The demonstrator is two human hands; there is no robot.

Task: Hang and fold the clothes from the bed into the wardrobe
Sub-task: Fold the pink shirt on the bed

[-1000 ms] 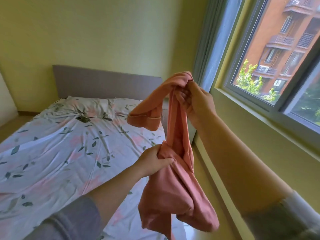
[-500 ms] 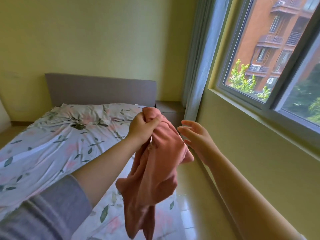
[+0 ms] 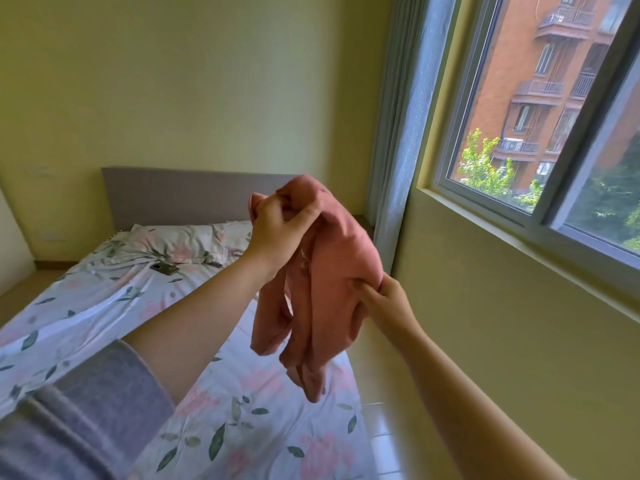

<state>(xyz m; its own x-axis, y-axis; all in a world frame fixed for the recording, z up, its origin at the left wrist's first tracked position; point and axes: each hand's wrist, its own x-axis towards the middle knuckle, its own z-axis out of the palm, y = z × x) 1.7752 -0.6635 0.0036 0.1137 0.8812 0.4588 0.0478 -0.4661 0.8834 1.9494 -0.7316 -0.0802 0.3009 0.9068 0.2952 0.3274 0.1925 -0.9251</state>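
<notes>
Pink cloth, a soft garment [image 3: 332, 271], hangs in the air over the near side of the bed [image 3: 104, 306], all bunched up. The left hand [image 3: 277, 233] is curled tight round the top of it and holds it high, so the rest can drop down and not drag on the sheet. The right hand [image 3: 388, 299] is lower and pinches the side of the cloth with its fingers [image 3: 363, 289]. I think it is feeling for an edge or a corner, so the bunch can be pulled open and made flat. You can't fold or hang a thing that is all in a lump, so this looks like the getting-it-straight step. I can't tell what kind of garment it is while it is so crumpled. A dark phone [image 3: 164, 268] lies on the flowery sheet near the pillow [image 3: 180, 240]. The window [image 3: 536, 133] is on the right. No wardrobe shows, so the garment has yet to go there.
</notes>
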